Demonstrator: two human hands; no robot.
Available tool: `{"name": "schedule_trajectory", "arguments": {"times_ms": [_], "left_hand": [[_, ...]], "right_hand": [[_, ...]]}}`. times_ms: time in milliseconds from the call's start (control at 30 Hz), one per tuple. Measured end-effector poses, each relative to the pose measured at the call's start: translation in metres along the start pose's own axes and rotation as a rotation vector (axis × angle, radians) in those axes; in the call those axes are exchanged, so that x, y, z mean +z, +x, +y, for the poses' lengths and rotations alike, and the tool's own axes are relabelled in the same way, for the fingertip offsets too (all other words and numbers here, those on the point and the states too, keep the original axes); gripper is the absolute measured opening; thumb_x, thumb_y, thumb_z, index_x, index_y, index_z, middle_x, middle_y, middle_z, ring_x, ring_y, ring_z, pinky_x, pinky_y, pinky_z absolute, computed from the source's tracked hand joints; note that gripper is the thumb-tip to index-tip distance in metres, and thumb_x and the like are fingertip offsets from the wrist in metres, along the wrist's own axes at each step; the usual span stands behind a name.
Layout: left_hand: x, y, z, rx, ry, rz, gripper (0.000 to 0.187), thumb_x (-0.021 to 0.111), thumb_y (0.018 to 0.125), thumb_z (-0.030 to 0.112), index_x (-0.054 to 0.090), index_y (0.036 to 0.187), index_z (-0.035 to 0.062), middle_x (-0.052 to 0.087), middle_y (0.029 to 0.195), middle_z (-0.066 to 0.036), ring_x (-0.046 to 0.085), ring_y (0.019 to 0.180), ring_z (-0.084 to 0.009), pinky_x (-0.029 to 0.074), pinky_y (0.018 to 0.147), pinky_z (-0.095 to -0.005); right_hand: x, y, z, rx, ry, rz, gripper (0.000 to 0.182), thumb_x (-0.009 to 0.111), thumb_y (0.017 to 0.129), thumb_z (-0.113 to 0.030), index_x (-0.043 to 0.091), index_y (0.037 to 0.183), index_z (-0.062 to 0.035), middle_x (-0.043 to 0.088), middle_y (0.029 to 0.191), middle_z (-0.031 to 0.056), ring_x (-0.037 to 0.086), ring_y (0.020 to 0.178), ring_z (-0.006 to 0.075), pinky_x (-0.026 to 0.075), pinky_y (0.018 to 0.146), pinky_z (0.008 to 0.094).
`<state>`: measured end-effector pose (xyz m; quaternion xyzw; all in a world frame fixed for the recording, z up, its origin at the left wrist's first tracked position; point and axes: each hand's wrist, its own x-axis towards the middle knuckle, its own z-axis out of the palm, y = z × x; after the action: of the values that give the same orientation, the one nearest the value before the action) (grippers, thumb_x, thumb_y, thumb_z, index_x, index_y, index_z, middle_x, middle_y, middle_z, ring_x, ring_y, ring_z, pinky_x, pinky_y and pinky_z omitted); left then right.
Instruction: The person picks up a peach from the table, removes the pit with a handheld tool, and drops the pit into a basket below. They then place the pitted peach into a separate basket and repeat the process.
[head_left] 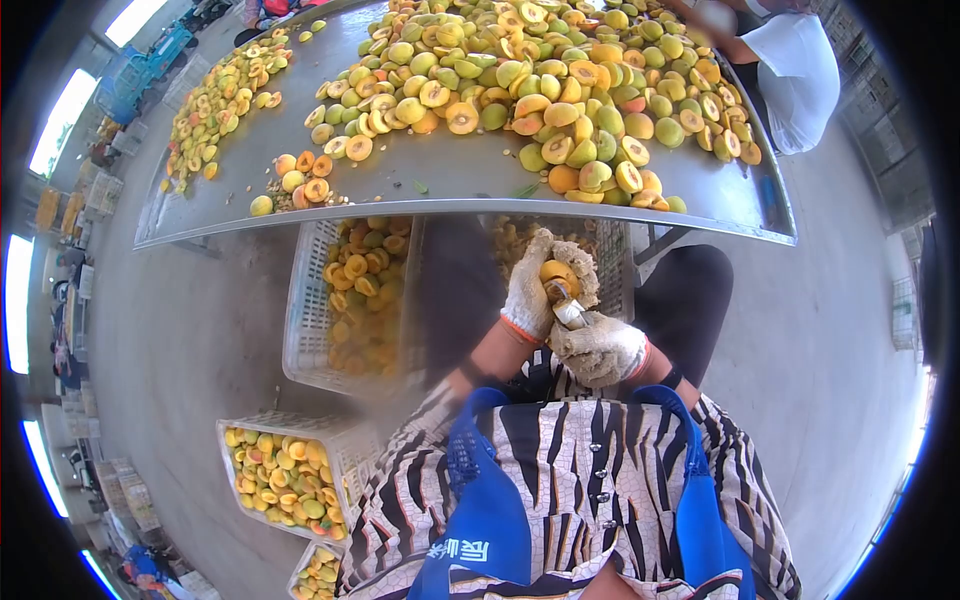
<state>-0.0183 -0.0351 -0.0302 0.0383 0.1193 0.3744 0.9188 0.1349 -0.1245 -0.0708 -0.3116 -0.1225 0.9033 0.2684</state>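
Both my hands wear off-white work gloves, soiled on the fingers. My left hand point(530, 298) is closed around a yellow-orange peach point(562, 272), held above my lap just in front of the table edge. My right hand point(602, 350) grips a small pitting tool point(570, 311) with a white-wrapped part. Its metal end is against the peach's lower side; how deep it goes cannot be made out. Beyond my hands, a large heap of whole-looking and halved peaches point(520, 80) covers much of the metal table point(450, 180).
Under the table edge stands a white crate point(305, 335) of peach halves; another crate point(594, 236) sits behind my hands. More crates point(358, 455) stand at lower left. Loose stones point(290, 200) lie near the table's front rim. A person in a white shirt point(795, 75) is at far right.
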Motion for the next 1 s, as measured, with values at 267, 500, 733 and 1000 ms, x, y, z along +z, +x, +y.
{"name": "schedule_trajectory", "arguments": {"times_ms": [267,500,733,1000], "left_hand": [[0.003,-0.035,0.072,0.595,0.367,0.239,0.028,0.052,0.099,0.028,0.06,0.099,0.0009,0.067,0.085,-0.016,0.065,0.074,-0.0271,0.056,0.067,-0.0388],[-0.015,-0.057,0.176,1.217,1.834,1.044,0.038,0.069,0.087,0.007,0.058,0.123,0.0001,0.061,0.124,-0.012,0.059,0.111,-0.0204,0.047,0.098,-0.0311],[0.035,0.101,0.124,0.465,2.084,0.617,0.058,0.072,0.082,0.023,0.054,0.132,0.0005,0.056,0.133,-0.018,0.052,0.126,-0.0293,0.039,0.107,-0.0341],[0.044,0.158,0.107,0.099,2.177,0.541,0.105,0.068,0.076,0.014,-0.001,0.155,0.0127,0.04,0.149,-0.017,0.047,0.13,-0.0335,0.042,0.105,-0.0392]], "right_hand": [[0.042,-0.025,-0.046,-0.22,-0.093,0.192,0.014,0.052,0.099,-0.019,0.056,0.109,-0.0092,0.057,0.078,0.0005,0.055,0.058,0.0121,0.044,0.049,0.0273],[0.009,-0.012,-0.05,-0.334,0.025,0.384,0.011,0.052,0.099,-0.02,0.054,0.101,-0.0096,0.049,0.068,-0.0029,0.043,0.047,0.0079,0.033,0.04,0.0243],[-0.014,-0.002,-0.029,-0.301,-0.42,0.483,0.033,0.065,0.089,-0.031,0.062,0.108,-0.0045,0.066,0.088,0.0072,0.062,0.079,0.0184,0.051,0.071,0.0321],[0.024,-0.019,-0.043,-0.241,0.055,0.503,0.017,0.068,0.089,-0.023,0.06,0.094,-0.0088,0.059,0.07,0.0,0.052,0.05,0.0083,0.043,0.044,0.0257]]}}
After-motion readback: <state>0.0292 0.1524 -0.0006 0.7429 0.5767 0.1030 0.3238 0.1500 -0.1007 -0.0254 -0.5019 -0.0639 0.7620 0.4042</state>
